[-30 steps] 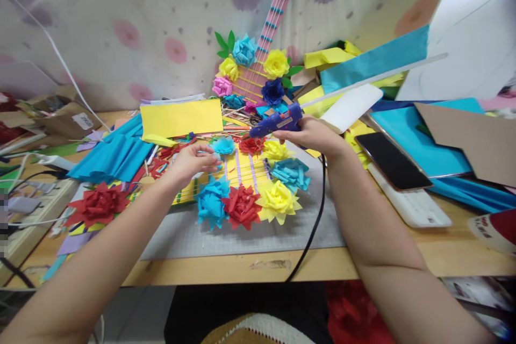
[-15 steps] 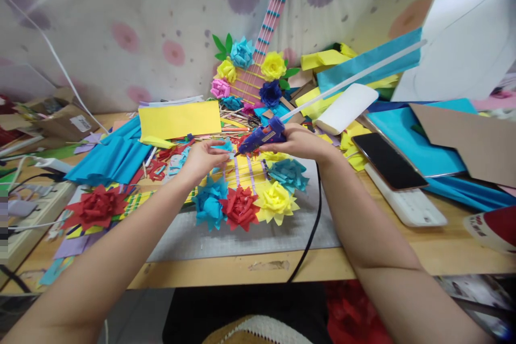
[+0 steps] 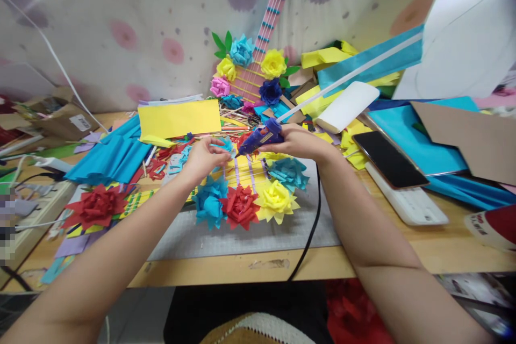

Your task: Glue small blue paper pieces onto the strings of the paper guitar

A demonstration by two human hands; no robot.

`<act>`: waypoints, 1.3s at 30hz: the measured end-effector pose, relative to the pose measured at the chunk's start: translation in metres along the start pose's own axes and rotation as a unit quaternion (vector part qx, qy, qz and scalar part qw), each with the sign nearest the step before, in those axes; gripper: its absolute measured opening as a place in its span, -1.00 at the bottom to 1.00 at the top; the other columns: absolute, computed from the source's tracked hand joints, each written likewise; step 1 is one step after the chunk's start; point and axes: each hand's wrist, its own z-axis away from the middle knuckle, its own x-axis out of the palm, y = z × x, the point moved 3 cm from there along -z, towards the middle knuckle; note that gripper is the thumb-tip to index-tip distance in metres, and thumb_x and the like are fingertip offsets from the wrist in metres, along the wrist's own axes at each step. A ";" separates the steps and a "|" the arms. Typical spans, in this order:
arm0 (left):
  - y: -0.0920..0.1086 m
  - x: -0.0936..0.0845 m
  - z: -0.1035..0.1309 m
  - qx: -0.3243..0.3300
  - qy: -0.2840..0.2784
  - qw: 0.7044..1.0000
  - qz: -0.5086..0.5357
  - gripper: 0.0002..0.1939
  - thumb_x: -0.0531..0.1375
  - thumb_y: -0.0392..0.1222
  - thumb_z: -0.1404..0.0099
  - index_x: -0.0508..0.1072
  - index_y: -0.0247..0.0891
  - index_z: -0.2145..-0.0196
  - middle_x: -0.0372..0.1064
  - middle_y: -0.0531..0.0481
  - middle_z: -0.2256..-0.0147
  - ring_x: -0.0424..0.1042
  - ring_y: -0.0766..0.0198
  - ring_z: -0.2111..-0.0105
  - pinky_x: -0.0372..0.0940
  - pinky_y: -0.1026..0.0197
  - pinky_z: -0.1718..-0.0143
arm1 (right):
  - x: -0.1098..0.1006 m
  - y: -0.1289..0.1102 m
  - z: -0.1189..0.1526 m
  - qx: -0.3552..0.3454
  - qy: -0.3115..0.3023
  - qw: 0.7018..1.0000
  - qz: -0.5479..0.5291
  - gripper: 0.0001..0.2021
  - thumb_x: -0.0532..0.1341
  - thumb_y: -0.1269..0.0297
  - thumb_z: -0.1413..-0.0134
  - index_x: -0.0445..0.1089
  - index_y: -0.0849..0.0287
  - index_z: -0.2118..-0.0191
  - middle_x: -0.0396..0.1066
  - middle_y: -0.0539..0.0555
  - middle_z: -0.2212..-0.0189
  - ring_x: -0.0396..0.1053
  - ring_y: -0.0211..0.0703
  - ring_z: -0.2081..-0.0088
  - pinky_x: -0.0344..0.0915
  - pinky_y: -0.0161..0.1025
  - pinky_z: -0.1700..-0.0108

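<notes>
My right hand is wrapped round a blue glue gun, its nozzle pointing left and down. A long white glue stick juts from its back end. My left hand is closed in a pinch just left of the nozzle; anything between its fingertips is too small to make out. Below both hands lies a yellow paper guitar body with purple strips and strings. Along its near edge sit a blue paper flower, a red paper flower, a yellow paper flower and a teal paper flower.
A grey cutting mat lies under the work. The gun's black cord hangs over the table edge. At right are a phone and a white box. A pink flowered guitar leans behind; a power strip is at left.
Both hands stay almost in place. The glue gun and its stick have shifted very slightly left, and my left fingertips have moved a little.
</notes>
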 end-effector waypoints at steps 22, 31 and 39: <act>0.001 0.002 0.004 -0.007 -0.022 1.000 0.006 -0.59 0.37 -0.38 0.17 0.29 -0.32 0.36 0.38 0.07 0.58 0.45 0.26 0.51 0.36 0.22 0.48 | -0.003 0.001 0.001 0.034 -0.007 0.999 0.015 -0.56 0.18 -0.10 0.07 0.48 0.17 0.24 0.44 0.04 0.37 0.35 -0.11 0.25 0.23 -0.27 0.25; 0.004 -0.001 0.009 0.021 -0.101 0.993 0.049 -0.59 0.37 -0.23 0.12 0.31 -0.30 0.31 0.41 0.05 0.50 0.48 0.25 0.41 0.37 0.23 0.41 | -0.024 0.016 0.009 0.071 0.095 0.992 -0.040 -0.53 0.19 -0.15 0.13 0.46 0.20 0.31 0.41 0.05 0.47 0.32 -0.18 0.40 0.25 -0.26 0.32; 0.018 -0.014 0.002 0.051 -0.057 0.994 0.083 -0.63 0.32 -0.32 0.13 0.29 -0.31 0.34 0.32 0.11 0.50 0.41 0.35 0.49 0.39 0.20 0.41 | -0.010 0.068 0.041 0.253 0.238 0.930 -0.121 -0.57 0.13 -0.09 0.04 0.39 0.26 0.33 0.33 0.04 0.61 0.27 -0.24 0.57 0.21 -0.31 0.51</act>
